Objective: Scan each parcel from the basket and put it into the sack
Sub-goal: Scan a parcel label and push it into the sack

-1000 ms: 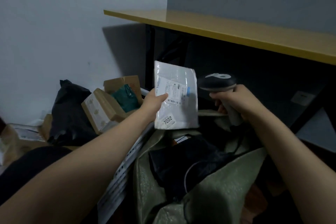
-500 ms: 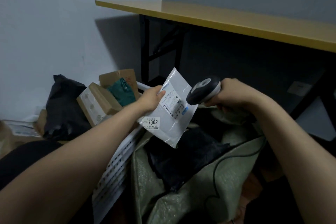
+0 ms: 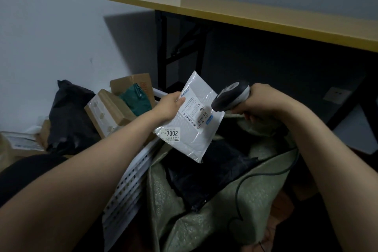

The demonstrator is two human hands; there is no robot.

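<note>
In the head view, a flat white padded mailer parcel (image 3: 190, 122) with a printed shipping label and a sticker reading 7002 is held tilted in the air above the open mouth of a pale green woven sack (image 3: 225, 210). It is pinched at its upper left edge by the left hand (image 3: 169, 106), with the thumb laid on the label side and the other fingers hidden behind. A dark grey handheld barcode scanner (image 3: 231, 97) is gripped by the right hand (image 3: 261, 102), whose fingers are curled round the handle; its head is pointed at the label and is just beside it. A thin dark cable (image 3: 266, 174) is draped across the sack. A crumpled black plastic bag (image 3: 204, 176) is seen lying inside the sack. A white perforated plastic basket (image 3: 128, 186) is set against the sack's left side, under the left forearm. Brown cardboard boxes (image 3: 108, 112) and a teal pouch (image 3: 135, 99) are piled there. A yellow-topped table (image 3: 245, 14) stands behind.
</note>
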